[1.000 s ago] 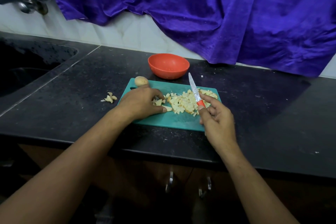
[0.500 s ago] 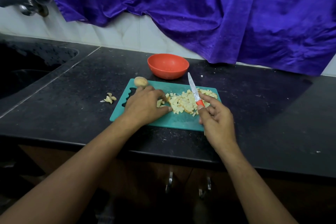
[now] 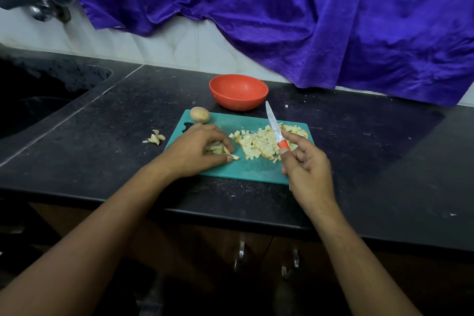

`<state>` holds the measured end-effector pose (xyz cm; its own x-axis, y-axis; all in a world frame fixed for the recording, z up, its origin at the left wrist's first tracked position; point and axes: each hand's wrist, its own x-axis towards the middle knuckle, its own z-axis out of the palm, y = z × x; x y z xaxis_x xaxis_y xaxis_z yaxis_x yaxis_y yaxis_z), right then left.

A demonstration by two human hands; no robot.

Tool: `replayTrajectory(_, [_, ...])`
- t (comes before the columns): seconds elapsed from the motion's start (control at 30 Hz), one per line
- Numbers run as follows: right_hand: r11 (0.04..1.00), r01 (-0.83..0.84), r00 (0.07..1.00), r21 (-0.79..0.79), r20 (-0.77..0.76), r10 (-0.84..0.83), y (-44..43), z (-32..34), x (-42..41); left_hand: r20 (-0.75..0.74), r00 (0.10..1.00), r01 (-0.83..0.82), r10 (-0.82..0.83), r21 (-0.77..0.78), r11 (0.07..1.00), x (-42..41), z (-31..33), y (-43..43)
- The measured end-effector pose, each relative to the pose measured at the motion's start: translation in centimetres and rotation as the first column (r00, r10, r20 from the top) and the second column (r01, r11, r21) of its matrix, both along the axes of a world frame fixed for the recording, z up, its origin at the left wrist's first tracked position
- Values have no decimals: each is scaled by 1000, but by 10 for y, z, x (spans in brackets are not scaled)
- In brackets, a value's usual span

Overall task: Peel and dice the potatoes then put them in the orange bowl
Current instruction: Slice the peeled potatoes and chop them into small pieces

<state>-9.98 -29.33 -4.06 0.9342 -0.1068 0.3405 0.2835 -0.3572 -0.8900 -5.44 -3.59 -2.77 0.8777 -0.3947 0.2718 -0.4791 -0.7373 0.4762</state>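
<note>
No readable text, label, brand, number or sign shows on anything in view.

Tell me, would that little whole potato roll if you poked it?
Probably a bit: the whole potato looks rounded and sits loose at the far corner of the teal cutting board. Being uncut, it likely feels firm.

Diced potato (image 3: 259,143) is piled on the board (image 3: 246,172), laid on the worktop (image 3: 372,161). The bowl (image 3: 238,102) is set behind it, peelings (image 3: 155,138) left of it.
</note>
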Motion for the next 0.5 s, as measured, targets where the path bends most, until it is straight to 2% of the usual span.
replayTrajectory(0.1, [1000, -2, 1000, 3, 0, 2, 0, 2, -2, -40, 992, 121, -123, -34, 992, 3, 7, 7])
replayTrajectory(0.23, [1000, -3, 1000, 4, -1, 3, 1, 2, -2, -59, 984, 168, -170, -40, 985, 2, 13, 9])
replayTrajectory(0.4, [1000, -3, 1000, 7, -11, 3, 1, 1, -1, -45, 993, 106, -106, -3, 994, -2, 5, 3])
replayTrajectory(0.5, [1000, -6, 1000, 12, -13, 6, 1, 3, -2, 19, 1000, -6, 7, -50, 999, -5, -1, -4])
